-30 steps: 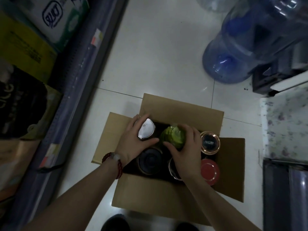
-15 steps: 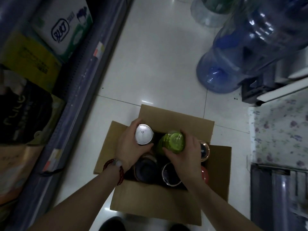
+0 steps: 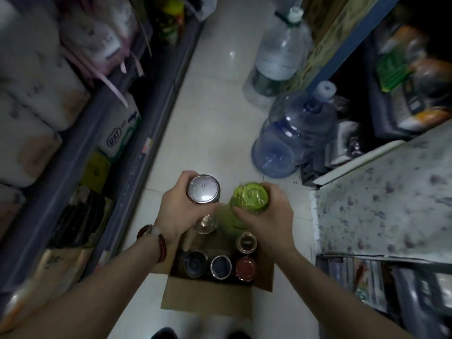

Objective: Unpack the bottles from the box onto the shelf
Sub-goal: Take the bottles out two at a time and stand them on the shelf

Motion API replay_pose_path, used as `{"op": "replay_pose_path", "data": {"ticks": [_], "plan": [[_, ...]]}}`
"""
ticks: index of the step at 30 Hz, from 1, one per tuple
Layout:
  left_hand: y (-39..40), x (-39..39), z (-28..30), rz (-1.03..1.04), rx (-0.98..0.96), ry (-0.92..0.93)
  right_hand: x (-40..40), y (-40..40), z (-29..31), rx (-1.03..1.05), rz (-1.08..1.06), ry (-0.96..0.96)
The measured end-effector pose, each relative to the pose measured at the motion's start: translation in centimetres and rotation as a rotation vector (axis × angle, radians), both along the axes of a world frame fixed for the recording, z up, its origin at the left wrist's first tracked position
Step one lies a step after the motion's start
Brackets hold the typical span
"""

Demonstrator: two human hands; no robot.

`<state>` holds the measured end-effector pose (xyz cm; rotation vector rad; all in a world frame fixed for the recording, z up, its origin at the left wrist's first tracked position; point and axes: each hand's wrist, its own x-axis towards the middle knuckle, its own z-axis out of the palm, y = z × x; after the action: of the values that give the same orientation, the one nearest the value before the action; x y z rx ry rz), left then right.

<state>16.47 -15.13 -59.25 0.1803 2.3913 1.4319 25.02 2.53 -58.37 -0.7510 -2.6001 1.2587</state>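
While above box (image 3: 208, 293), seemingly two bottles

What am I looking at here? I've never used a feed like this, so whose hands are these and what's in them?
No machine here: one camera on a person's head looks down at their own two bare hands. The left hand grips a silver-capped bottle; the right hand grips a green bottle. Both bottles are up above the open cardboard box on the tiled floor. Four more caps show inside the box, one of them a red lid. Stocked shelves run along both sides.
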Motion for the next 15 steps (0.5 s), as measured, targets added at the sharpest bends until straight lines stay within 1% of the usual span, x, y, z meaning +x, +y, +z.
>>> {"op": "replay_pose_path", "data": {"ticks": [6, 12, 15], "plan": [[4.1, -1.8, 13.5, -0.042, 0.140, 0.056, -0.1, 3.8, 12.8, -0.045, -0.048, 0.107], [9.0, -2.4, 27.7, -0.073, 0.337, 0.053, -0.3, 7.9, 27.1, -0.154, -0.130, 0.325], [11.4, -2.1, 34.4, -0.106, 0.441, 0.066, 0.0, 9.6, 34.1, -0.154, -0.129, 0.422]]}}
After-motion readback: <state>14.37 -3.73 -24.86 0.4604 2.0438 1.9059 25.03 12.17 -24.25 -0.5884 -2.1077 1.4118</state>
